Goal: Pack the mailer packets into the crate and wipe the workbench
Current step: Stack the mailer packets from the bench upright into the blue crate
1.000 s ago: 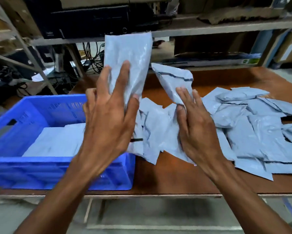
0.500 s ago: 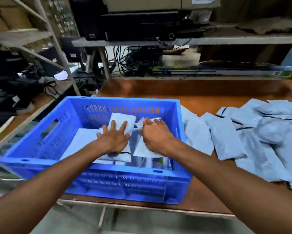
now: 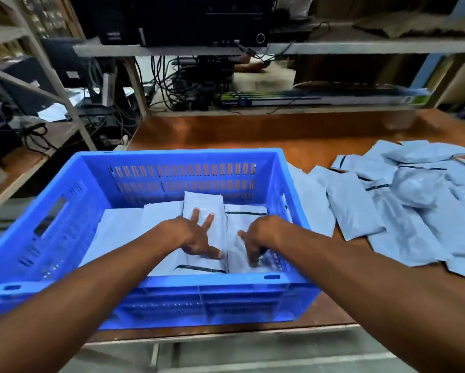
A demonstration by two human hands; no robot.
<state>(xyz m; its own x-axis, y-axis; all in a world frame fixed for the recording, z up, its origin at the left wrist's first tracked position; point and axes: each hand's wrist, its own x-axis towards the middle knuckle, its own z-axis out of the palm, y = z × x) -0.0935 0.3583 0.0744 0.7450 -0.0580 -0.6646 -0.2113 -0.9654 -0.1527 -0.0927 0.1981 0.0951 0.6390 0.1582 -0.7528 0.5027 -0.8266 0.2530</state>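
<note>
A blue plastic crate (image 3: 64, 200) stands at the left of the brown workbench (image 3: 253, 135). Several pale grey mailer packets lie flat inside it. Both my hands are down in the crate. My left hand (image 3: 193, 235) presses with spread, straight fingers on a packet (image 3: 203, 205) in the middle. My right hand (image 3: 255, 238) rests its fingers on the packet (image 3: 245, 219) beside it, near the crate's right wall; its fingertips point down and I cannot see a grip. A loose heap of mailer packets (image 3: 403, 205) lies on the bench to the right of the crate.
A grey metal shelf (image 3: 333, 45) with black computer cases and tangled cables runs behind the bench. A slanted metal rack frame (image 3: 51, 74) stands at the back left. The bench's front edge runs just below the crate.
My hands carried two packets from above the bench down into the crate. Since half a second ago they have laid the packets flat and slid toward the near side of the crate.
</note>
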